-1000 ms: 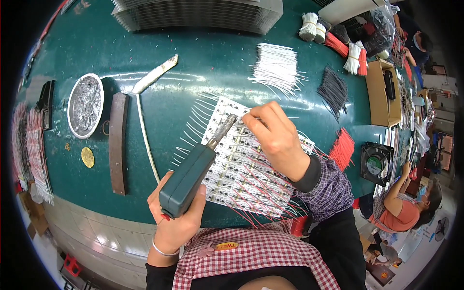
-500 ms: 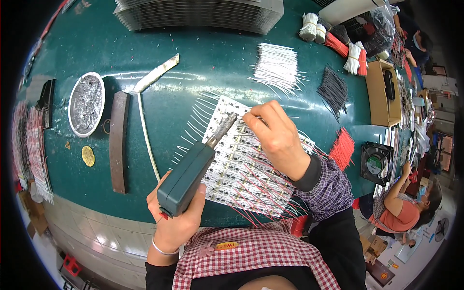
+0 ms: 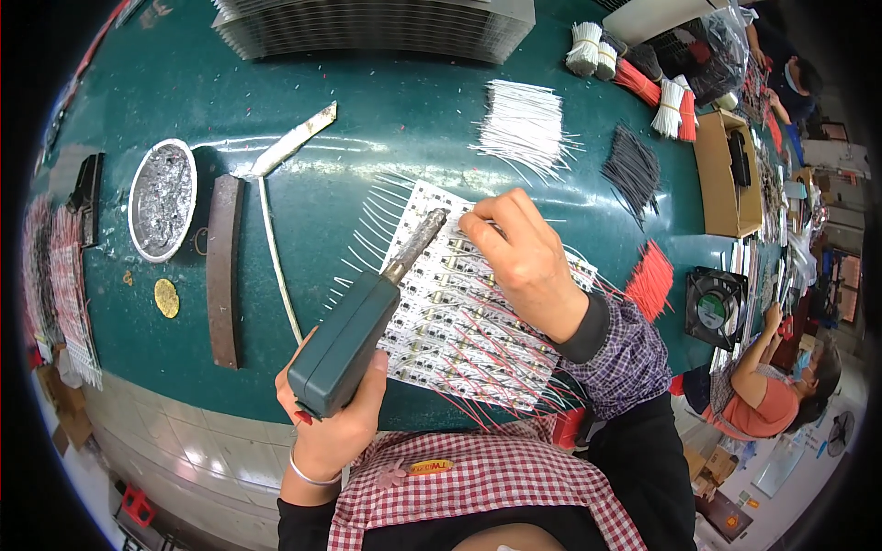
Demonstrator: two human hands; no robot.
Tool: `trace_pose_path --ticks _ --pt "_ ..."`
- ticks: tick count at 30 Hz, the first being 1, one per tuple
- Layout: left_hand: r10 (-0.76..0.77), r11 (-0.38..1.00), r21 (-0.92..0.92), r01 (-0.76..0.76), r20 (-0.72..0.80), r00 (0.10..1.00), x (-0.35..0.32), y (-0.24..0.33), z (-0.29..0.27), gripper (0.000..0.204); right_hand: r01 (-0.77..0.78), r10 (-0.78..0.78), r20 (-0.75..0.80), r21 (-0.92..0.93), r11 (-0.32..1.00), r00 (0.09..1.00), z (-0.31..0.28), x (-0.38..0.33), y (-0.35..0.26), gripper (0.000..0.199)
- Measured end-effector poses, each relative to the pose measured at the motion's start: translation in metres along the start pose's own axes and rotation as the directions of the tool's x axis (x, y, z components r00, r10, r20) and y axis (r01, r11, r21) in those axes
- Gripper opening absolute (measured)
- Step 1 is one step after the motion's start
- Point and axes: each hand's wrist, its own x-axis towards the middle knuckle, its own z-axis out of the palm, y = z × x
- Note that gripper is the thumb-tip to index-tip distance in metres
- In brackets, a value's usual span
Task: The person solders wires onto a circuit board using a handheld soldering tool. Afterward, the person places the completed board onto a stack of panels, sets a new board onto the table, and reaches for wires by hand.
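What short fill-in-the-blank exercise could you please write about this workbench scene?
The dark green tool is in the person's ____ hand.
The loose wire pile nearest the black square fan is coloured ____.
The cardboard box is to the ____ of the black wires.
Missing words: left; red; right.

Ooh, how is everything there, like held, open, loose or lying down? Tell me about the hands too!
Left hand: closed around the gun
Gun: held, tip over the board
Right hand: fingers pinched, over the board
Board: lying flat
White wires: loose pile
Black wires: loose pile
Red wires: loose pile
Box: open
Bowl: open, silvery stuff inside
Fan: can't tell if spinning
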Motion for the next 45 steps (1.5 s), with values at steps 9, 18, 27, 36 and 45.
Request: trace_pose_path --ticks 9,18,27,36,45 --pt "-0.123 0.991 0.056 0.124 -0.019 0.992 -0.012 0.000 -0.004 0.018 0.031 -0.031 -0.008 -0.057 0.998 0.999 -0.010 -0.004 -0.004 0.029" --pt "-0.115 0.991 -0.074 0.115 -0.003 0.993 -0.012 0.000 -0.005 0.018 0.027 -0.027 -0.014 0.027 0.999 1.000 -0.002 -0.012 -0.006 0.029" --pt "-0.085 0.993 -0.075 0.088 0.032 0.996 -0.010 0.001 -0.003 0.015 0.012 -0.012 0.003 0.013 1.000 1.000 -0.004 -0.012 -0.007 0.029" --pt "-0.131 0.986 -0.098 0.136 0.055 0.990 -0.006 0.005 0.000 0.014 0.003 -0.003 0.022 -0.021 1.000 1.000 -0.004 -0.012 -0.007 0.029" --pt "0.068 0.993 0.090 -0.071 0.034 0.997 -0.012 -0.001 -0.005 0.015 0.006 -0.005 0.032 -0.030 1.000 0.999 -0.004 -0.011 -0.008 0.030"
